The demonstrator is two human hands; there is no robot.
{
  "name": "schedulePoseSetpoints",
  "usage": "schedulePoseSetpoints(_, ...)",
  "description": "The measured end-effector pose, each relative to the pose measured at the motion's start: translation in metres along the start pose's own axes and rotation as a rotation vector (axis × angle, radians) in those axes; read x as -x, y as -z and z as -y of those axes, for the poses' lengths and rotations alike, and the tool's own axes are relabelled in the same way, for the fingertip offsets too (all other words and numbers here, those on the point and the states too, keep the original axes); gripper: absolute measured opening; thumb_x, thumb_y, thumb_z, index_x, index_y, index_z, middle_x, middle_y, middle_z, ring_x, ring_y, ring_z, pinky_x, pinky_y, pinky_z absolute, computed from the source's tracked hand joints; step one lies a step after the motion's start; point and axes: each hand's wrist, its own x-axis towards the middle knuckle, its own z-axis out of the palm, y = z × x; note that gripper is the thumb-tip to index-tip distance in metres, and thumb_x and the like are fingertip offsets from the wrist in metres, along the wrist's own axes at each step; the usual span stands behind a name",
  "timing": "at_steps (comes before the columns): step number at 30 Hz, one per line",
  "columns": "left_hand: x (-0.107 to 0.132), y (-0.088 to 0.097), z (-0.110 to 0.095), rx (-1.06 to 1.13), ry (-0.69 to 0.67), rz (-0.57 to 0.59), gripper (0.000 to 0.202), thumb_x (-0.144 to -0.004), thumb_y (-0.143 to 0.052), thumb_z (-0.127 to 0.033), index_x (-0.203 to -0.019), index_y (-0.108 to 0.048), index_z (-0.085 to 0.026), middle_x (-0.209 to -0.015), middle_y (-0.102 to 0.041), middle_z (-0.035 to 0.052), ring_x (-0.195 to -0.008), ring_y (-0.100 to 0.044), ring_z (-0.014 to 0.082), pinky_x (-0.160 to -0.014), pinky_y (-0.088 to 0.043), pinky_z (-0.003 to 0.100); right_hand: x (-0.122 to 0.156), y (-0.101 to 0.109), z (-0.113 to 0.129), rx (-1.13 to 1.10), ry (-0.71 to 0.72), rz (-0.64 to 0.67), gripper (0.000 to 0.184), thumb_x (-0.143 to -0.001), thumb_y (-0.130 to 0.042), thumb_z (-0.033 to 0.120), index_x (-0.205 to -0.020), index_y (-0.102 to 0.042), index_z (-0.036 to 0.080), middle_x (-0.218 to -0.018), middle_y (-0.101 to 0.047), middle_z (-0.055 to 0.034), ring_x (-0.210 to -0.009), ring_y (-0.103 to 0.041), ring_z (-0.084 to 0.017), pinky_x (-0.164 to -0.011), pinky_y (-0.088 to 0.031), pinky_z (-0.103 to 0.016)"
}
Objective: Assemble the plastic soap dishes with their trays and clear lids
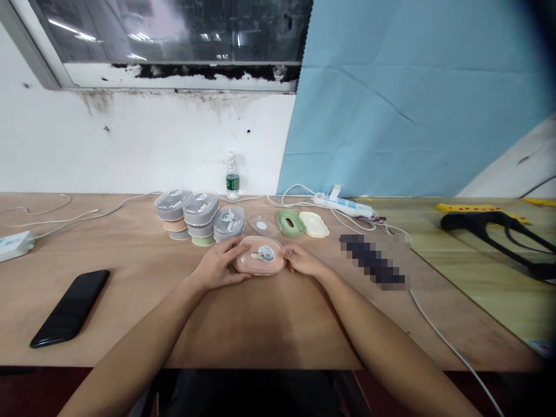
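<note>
A pink oval soap box [247, 263] with a clear lid and a round white sticker sits in front of me on the table. My left hand [221, 263] wraps around its left end, thumb low at the front and fingers over the top. At the right end my right hand [299, 259] has its fingers curled against the box's edge. Just behind lie a clear lid [263, 226] with a round sticker, a green oval piece [290, 224] with a slot in it and a cream oval dish [314, 225]. Stacked soap boxes [201, 209] in grey, pink and green stand to the left.
A black phone [72, 308] lies at the left front, with a white adapter [15, 245] behind it. A water bottle [232, 178] stands near the wall. At the back right are a white power strip [343, 204], cables, a pixelated dark object [376, 260] and a black frame-like object [499, 231].
</note>
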Motion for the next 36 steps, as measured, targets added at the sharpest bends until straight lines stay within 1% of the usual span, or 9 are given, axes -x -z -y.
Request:
schedulePoseSetpoints(4, 0.000, 0.003, 0.003, -0.071, 0.074, -0.212, 0.068, -0.073, -0.070, -0.050, -0.132, -0.046, -0.024, -0.138, -0.045, 0.0139, -0.124, -0.049, 0.0295, -0.100, -0.045, 0.044, -0.004, -0.001, -0.007, -0.089, -0.014, -0.080, 0.071, -0.079, -0.019, 0.081, -0.066, -0.050, 0.019, -0.040, -0.045, 0.0027, -0.038, -0.043, -0.011, -0.044, -0.033, -0.024)
schedulePoseSetpoints(7, 0.001, 0.004, 0.007, -0.108, 0.162, -0.442, 0.072, -0.073, -0.072, -0.047, -0.134, -0.041, -0.023, -0.137, -0.044, 0.0145, -0.125, -0.047, 0.0292, -0.101, -0.045, 0.044, -0.004, -0.004, -0.001, -0.029, -0.059, -0.111, 0.059, -0.080, -0.035, 0.075, -0.067, -0.049, 0.019, -0.041, -0.045, 0.0045, -0.039, -0.043, -0.011, -0.044, -0.032, -0.023)
schedulePoseSetpoints(10, 0.000, 0.004, 0.012, -0.149, 0.228, -0.547, 0.073, -0.074, -0.071, -0.046, -0.135, -0.038, -0.023, -0.136, -0.043, 0.0146, -0.126, -0.046, 0.0288, -0.101, -0.045, 0.045, -0.002, -0.006, 0.010, 0.034, -0.073, -0.109, 0.052, -0.079, -0.048, 0.069, -0.064, -0.045, 0.020, -0.043, -0.045, 0.0058, -0.041, -0.041, -0.010, -0.045, -0.030, -0.022)
schedulePoseSetpoints(13, -0.002, 0.003, 0.015, -0.194, 0.294, -0.560, 0.070, -0.075, -0.070, -0.046, -0.134, -0.040, -0.024, -0.133, -0.044, 0.0143, -0.125, -0.047, 0.0290, -0.101, -0.044, 0.047, -0.001, -0.008, 0.016, 0.050, -0.053, -0.105, 0.051, -0.080, -0.049, 0.067, -0.061, -0.041, 0.020, -0.043, -0.043, 0.0062, -0.043, -0.040, -0.009, -0.046, -0.029, -0.022)
schedulePoseSetpoints(17, -0.005, 0.001, 0.014, -0.235, 0.369, -0.549, 0.068, -0.074, -0.070, -0.046, -0.132, -0.043, -0.023, -0.135, -0.042, 0.0155, -0.126, -0.045, 0.0306, -0.100, -0.043, 0.048, -0.001, -0.008, 0.014, 0.075, -0.046, -0.108, 0.048, -0.080, -0.052, 0.064, -0.064, -0.045, 0.020, -0.045, -0.043, 0.0064, -0.044, -0.040, -0.009, -0.047, -0.028, -0.022)
schedulePoseSetpoints(22, -0.005, 0.001, 0.008, -0.246, 0.409, -0.488, 0.073, -0.077, -0.066, -0.047, -0.138, -0.036, -0.021, -0.143, -0.036, 0.0188, -0.131, -0.040, 0.0345, -0.099, -0.040, 0.052, -0.002, -0.009, 0.012, 0.111, -0.031, -0.119, 0.046, -0.079, -0.053, 0.063, -0.067, -0.050, 0.019, -0.049, -0.044, 0.0058, -0.048, -0.041, -0.010, -0.048, -0.027, -0.022)
schedulePoseSetpoints(29, -0.003, 0.006, 0.007, -0.224, 0.353, -0.415, 0.071, -0.083, -0.056, -0.036, -0.145, -0.025, -0.018, -0.145, -0.035, 0.0179, -0.136, -0.032, 0.0347, -0.102, -0.038, 0.053, -0.004, -0.011, 0.007, 0.154, -0.005, -0.150, 0.047, -0.079, -0.053, 0.063, -0.070, -0.057, 0.017, -0.059, -0.049, 0.0032, -0.054, -0.043, -0.011, -0.050, -0.028, -0.022)
schedulePoseSetpoints(32, -0.003, 0.006, 0.009, -0.217, 0.352, -0.433, 0.068, -0.084, -0.057, -0.037, -0.143, -0.030, -0.018, -0.144, -0.035, 0.0180, -0.133, -0.037, 0.0329, -0.104, -0.038, 0.050, -0.005, -0.010, 0.005, 0.176, 0.011, -0.154, 0.046, -0.080, -0.053, 0.061, -0.072, -0.059, 0.017, -0.060, -0.050, 0.0027, -0.056, -0.044, -0.011, -0.051, -0.028, -0.022)
schedulePoseSetpoints(36, -0.005, 0.006, 0.010, -0.208, 0.390, -0.465, 0.064, -0.083, -0.061, -0.042, -0.139, -0.038, -0.020, -0.140, -0.038, 0.0174, -0.124, -0.047, 0.0307, -0.098, -0.045, 0.046, -0.005, -0.010, 0.005, 0.200, 0.019, -0.153, 0.045, -0.081, -0.052, 0.060, -0.073, -0.060, 0.017, -0.062, -0.052, 0.0020, -0.058, -0.045, -0.012, -0.052, -0.029, -0.023)
